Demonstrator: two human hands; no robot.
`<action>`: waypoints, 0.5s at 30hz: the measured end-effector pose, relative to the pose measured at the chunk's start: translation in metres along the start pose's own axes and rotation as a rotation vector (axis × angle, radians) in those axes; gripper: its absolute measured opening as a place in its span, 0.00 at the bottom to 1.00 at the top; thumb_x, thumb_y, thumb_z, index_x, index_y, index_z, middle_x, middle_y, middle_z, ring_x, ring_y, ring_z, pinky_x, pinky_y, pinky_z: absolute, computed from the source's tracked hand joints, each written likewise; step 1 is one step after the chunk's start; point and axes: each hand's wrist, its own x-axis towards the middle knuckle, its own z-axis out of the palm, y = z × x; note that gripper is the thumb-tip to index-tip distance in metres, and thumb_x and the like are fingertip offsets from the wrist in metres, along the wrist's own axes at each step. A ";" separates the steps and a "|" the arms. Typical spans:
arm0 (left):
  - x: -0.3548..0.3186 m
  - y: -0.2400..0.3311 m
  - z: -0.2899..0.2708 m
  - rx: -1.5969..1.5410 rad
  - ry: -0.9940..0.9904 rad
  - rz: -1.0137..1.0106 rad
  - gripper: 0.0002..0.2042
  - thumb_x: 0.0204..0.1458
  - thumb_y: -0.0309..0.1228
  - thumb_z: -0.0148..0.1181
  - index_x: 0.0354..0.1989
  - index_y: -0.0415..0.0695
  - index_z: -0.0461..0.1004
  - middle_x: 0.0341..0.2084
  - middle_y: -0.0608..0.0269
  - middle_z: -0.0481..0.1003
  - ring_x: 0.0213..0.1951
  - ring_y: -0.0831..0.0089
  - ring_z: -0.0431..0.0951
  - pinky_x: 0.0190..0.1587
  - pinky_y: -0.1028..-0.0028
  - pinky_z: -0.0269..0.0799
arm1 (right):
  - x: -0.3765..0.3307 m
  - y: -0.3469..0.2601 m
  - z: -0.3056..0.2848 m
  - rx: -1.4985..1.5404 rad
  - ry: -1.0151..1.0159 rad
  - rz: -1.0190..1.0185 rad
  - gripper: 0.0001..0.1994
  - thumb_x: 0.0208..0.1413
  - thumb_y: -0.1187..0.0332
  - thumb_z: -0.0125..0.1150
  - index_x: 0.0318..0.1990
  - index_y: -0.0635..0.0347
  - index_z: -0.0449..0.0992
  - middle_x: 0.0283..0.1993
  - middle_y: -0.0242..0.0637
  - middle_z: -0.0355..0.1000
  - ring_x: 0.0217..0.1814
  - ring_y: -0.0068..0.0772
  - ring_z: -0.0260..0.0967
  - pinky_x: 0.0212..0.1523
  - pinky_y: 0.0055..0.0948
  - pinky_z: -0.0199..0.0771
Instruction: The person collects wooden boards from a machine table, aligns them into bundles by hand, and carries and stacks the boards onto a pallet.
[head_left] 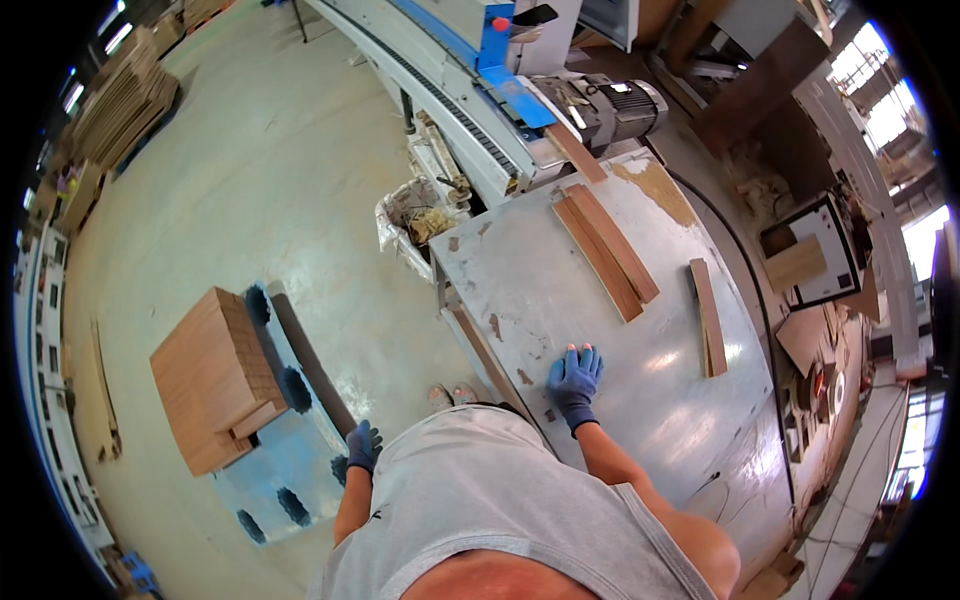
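My right hand point(576, 386), in a blue glove with bare fingertips, lies flat on a grey metal table point(650, 400). Its fingers are spread and hold nothing. Ahead of it on the tabletop rest two brown wooden strips point(607, 252) side by side, and off to the right lies a single wooden strip point(707, 318). My left hand point(363, 446), also gloved, hangs low by my side with its fingers loosely apart and nothing visible in it. Close by on its left is a light-blue stand point(262, 488) with dark-edged openings, bearing a stack of brown wooden boards point(215, 375).
A blue and white machine point(470, 120) stands beyond the table, with a wooden strip point(577, 152) at its end and a grey motor point(625, 108) beside it. A scrap-filled bag point(395, 235) sits by the table's far-left corner. A black cable point(752, 270) runs along the right edge.
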 end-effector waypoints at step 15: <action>0.014 0.083 0.042 0.263 -0.073 -0.116 0.23 0.61 0.44 0.59 0.60 0.45 0.71 0.50 0.53 0.78 0.41 0.56 0.78 0.39 0.57 0.71 | 0.153 0.059 0.009 -0.153 0.243 0.088 0.25 0.51 0.58 0.68 0.55 0.58 0.77 0.53 0.47 0.73 0.61 0.54 0.68 0.62 0.56 0.63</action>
